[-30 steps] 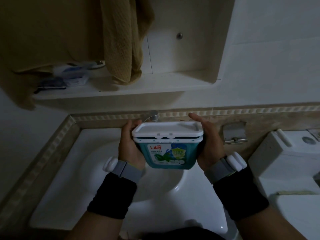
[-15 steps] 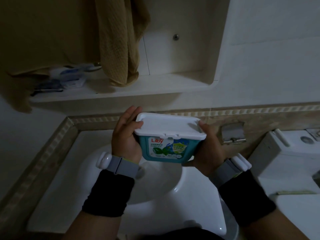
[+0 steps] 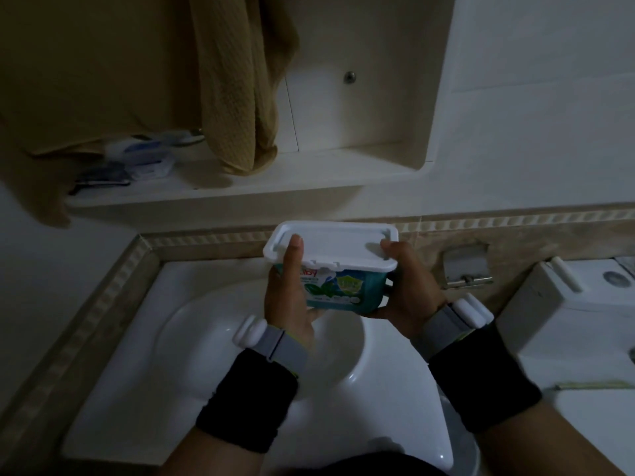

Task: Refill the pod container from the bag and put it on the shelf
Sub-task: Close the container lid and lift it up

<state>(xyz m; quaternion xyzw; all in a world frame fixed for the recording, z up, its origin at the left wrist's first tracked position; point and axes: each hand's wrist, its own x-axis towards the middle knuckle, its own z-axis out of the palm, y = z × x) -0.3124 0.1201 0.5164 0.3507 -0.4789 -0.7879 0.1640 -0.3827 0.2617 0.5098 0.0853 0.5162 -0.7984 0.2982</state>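
Above sink (image 3: 113, 338), both hands' fingers (image 3: 292, 259) clasp pod container (image 3: 336, 269), lid closed.

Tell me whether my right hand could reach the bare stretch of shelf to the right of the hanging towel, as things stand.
Probably not freely: the right hand and left hand both grip the pod container. The shelf right of the towel looks unobstructed.
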